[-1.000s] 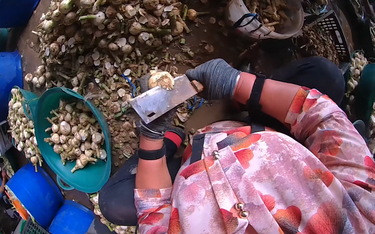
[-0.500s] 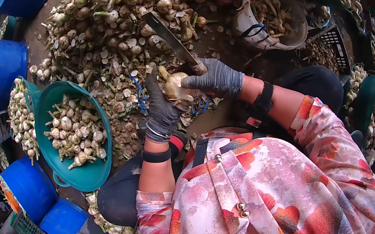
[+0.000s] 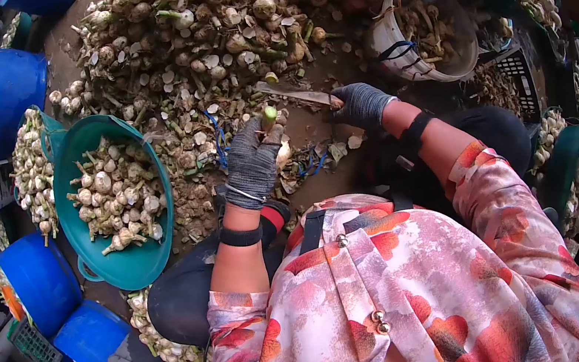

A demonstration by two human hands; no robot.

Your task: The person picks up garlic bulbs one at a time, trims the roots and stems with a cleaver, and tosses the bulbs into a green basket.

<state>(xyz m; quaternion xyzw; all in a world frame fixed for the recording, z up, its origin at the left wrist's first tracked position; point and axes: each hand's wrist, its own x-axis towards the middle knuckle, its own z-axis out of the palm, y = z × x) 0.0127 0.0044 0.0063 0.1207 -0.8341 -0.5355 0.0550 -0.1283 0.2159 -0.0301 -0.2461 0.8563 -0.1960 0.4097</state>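
Note:
My left hand, in a grey knit glove, is closed round a garlic bulb. The stem's pale green end sticks up above the fingers, and the glove hides much of the bulb. My right hand, gloved alike, grips a knife by its handle. Its blade points left, just beyond the stem end and apart from it. Left of my left hand stands a teal basin holding trimmed garlic bulbs.
A large heap of garlic with stems lies ahead. Peelings and blue string litter the floor. At the upper right is a white bucket with stem pieces in it. Blue tubs line the left side; a black crate stands right.
My right hand has moved right, away from the bulb, and the knife has swung lower towards level. My left hand still holds the bulb, whose stem now shows a green end.

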